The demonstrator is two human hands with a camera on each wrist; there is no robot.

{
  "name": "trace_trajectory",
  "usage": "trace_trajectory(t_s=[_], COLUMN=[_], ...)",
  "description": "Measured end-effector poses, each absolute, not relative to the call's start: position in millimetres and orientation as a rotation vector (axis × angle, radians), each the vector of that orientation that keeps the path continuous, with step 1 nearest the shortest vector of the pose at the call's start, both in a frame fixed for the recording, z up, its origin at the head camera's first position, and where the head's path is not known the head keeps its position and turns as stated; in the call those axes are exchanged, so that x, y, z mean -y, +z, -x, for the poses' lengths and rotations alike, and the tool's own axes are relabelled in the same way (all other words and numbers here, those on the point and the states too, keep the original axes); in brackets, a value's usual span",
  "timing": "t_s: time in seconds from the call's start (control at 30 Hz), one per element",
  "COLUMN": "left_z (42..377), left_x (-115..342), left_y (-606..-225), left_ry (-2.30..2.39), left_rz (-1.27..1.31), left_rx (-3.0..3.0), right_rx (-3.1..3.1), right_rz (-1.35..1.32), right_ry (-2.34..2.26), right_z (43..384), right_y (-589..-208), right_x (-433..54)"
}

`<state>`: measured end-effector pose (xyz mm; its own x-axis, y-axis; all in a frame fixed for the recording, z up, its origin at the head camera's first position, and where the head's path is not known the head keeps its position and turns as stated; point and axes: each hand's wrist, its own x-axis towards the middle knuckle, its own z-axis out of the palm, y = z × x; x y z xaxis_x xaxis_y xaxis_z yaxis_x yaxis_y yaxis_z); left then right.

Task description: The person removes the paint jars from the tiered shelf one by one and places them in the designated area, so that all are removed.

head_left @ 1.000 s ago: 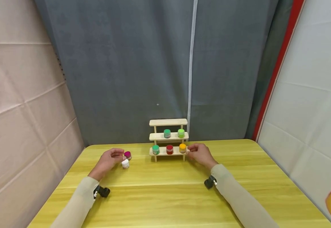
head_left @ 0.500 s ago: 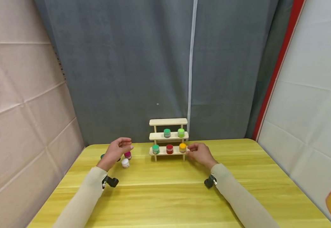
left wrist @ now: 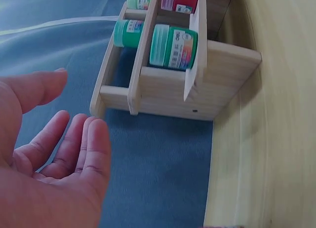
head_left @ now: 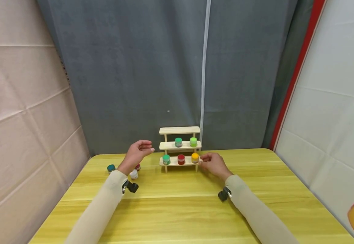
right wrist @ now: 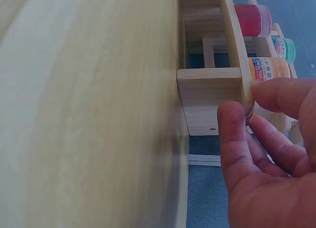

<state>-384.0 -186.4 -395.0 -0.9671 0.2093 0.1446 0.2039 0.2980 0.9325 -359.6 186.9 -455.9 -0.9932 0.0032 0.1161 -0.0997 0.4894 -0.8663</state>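
A three-tier wooden rack (head_left: 180,130) stands at the back of the table. Its bottom shelf bears a green paint jar (head_left: 166,159), a red jar (head_left: 181,159) and a yellow jar (head_left: 195,158); a darker green jar (head_left: 178,142) and a light green jar (head_left: 193,142) sit on the middle one. My left hand (head_left: 135,154) is raised to the left of the rack, fingers loosely spread around nothing, as the left wrist view confirms. At the rack's other end, my right hand (head_left: 216,166) pinches the bottom shelf's tip (right wrist: 247,97) between thumb and fingers, beside the yellow jar.
Loose jars stand on the table (head_left: 177,210) at left: a teal-lidded one (head_left: 111,168), a white one (head_left: 134,174) and a magenta one (head_left: 138,167) partly behind my left wrist. A grey curtain (head_left: 128,84) hangs right behind the table's back edge.
My left hand has moved right and away from the loose jars towards the rack, uncovering the teal-lidded jar. The right hand has stayed at the shelf end.
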Motion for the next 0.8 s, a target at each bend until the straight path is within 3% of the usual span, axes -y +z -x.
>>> trace_trajectory(t_s=[0.8], left_z=[406.3], left_x=[116.5], left_y=[-388.4], left_ry=[1.743], left_rz=[-0.501], left_rx=[-2.760], right_rx=[2.612], right_rz=[-0.087], right_ry=[1.540], right_z=[356.1], right_y=[-455.9], right_x=[-185.7])
